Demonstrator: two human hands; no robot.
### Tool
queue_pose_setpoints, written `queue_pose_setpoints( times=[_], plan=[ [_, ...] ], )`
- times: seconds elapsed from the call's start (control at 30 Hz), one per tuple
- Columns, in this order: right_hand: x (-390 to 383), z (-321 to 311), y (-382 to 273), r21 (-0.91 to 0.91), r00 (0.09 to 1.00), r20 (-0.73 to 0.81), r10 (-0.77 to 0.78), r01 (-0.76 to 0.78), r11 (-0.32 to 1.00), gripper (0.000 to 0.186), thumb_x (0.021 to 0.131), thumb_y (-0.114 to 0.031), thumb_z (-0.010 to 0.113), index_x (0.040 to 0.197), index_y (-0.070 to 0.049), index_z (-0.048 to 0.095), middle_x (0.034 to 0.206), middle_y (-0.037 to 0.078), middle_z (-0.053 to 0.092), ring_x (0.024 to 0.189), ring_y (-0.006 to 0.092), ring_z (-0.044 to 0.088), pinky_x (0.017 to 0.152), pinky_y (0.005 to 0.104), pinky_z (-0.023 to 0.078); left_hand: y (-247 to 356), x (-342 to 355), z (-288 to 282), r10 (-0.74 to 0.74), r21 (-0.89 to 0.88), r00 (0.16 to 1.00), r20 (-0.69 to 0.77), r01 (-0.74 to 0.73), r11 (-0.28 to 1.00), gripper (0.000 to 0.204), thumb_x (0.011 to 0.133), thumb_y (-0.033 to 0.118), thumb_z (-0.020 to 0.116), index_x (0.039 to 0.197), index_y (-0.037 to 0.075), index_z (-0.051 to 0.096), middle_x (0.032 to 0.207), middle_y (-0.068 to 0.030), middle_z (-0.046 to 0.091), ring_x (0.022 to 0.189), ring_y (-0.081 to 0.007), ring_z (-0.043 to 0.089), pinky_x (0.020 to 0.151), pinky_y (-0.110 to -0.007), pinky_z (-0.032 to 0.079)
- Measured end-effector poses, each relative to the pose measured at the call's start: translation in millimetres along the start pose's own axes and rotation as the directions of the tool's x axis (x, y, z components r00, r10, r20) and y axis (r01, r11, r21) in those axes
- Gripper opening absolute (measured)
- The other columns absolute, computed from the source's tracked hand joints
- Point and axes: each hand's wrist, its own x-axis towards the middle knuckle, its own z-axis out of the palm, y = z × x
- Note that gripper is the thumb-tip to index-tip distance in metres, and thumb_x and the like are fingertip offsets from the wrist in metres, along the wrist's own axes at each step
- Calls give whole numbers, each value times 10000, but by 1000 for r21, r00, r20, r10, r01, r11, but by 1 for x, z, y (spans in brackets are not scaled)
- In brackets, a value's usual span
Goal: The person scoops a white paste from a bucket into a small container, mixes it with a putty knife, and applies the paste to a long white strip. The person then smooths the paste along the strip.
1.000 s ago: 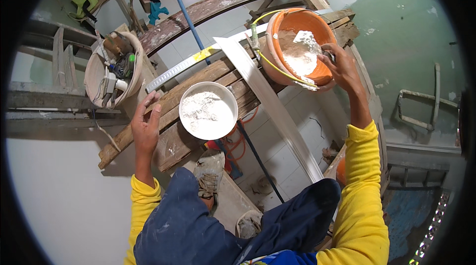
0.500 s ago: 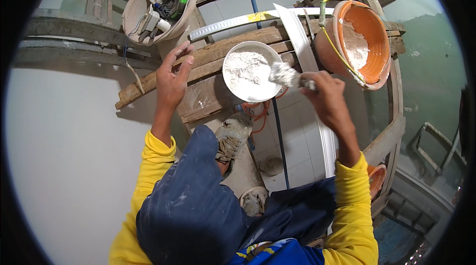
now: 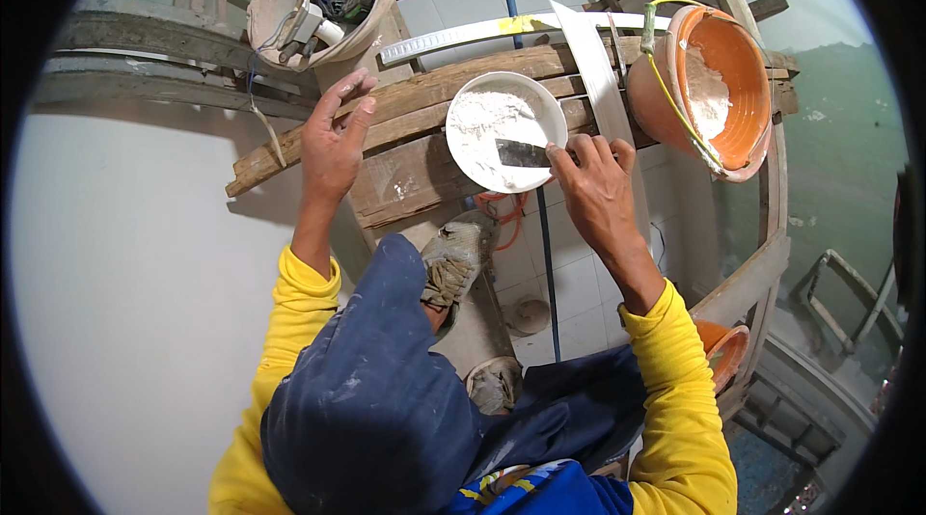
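Observation:
A round white bowl (image 3: 555, 125) sits on the wooden planks (image 3: 410, 179) in front of me, partly filled with white powder (image 3: 492, 116). My right hand (image 3: 600, 185) pinches a dark, flat scraper blade (image 3: 521, 154) whose far end dips into the bowl over the powder. Its handle is hidden behind my fingers. To the left of the bowl, my left hand (image 3: 332, 145) hovers with its fingers apart and nothing in it. An orange bucket (image 3: 741, 95) with powder inside stands right of the bowl.
A pale bucket of tools (image 3: 273, 9) stands at the far left. A white trim strip (image 3: 600, 81) and a perforated metal strip (image 3: 444, 40) lie across the planks. My shoe (image 3: 459, 259) rests below the bowl. Another orange container (image 3: 725, 351) is low on the right.
My right hand has brought the scraper from the bowl's right rim into the bowl; the white load on its blade is gone. My left hand stays open at about the same place.

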Motion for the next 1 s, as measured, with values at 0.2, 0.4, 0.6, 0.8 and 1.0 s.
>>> queue_pose_setpoints(
  times=[0.2, 0.4, 0.6, 0.8, 1.0],
  plan=[
    [-5, -51, 34, 162, 984, -60, 167, -155, 974, 425, 847, -140, 851, 1251, -128, 721, 1071, 54, 672, 1044, 240, 651, 971, 447, 406, 4, 9, 17, 4, 3, 1000, 29, -4, 1000, 391, 1058, 73, 663, 1443, 13, 632, 1356, -104, 707, 1242, -172, 649, 1060, -317, 515],
    [-19, -149, 160, -141, 855, -289, 431, -483, 864, 230, 917, -195, 781, 1137, -130, 757, 1031, 84, 715, 1018, 269, 685, 950, 474, 427, 48, 34, 85, 257, 125, 917, 303, -306, 944, 385, 1013, 44, 690, 1397, 28, 665, 1360, -118, 700, 1258, -211, 647, 1023, -334, 546],
    [2, -74, 290, -682, 956, 84, 282, -151, 716, 126, 946, -170, 650, 922, -182, 773, 964, 49, 689, 1035, 245, 667, 947, 474, 432, 99, 52, 217, 606, -89, 435, 666, -760, 644, 631, 877, 106, 820, 1470, 119, 604, 1585, -146, 511, 1471, -358, 482, 1205, -488, 427],
    [10, -45, 285, -577, 901, 276, 334, -122, 808, 169, 900, -142, 649, 900, -110, 815, 936, 97, 777, 1000, 305, 733, 945, 515, 453, 92, 54, 254, 511, -4, 326, 795, -840, 543, 815, 847, 184, 857, 1568, 129, 481, 1692, -130, 396, 1576, -340, 360, 1259, -513, 353],
    [2, -40, 295, -264, 828, 348, 440, -364, 893, 169, 888, -129, 678, 987, -83, 806, 998, 173, 785, 1081, 375, 731, 941, 587, 429, 95, 54, 258, 457, 25, 324, 828, -836, 548, 865, 839, 190, 865, 1594, 133, 447, 1718, -131, 363, 1597, -326, 326, 1278, -549, 316]
  ],
)
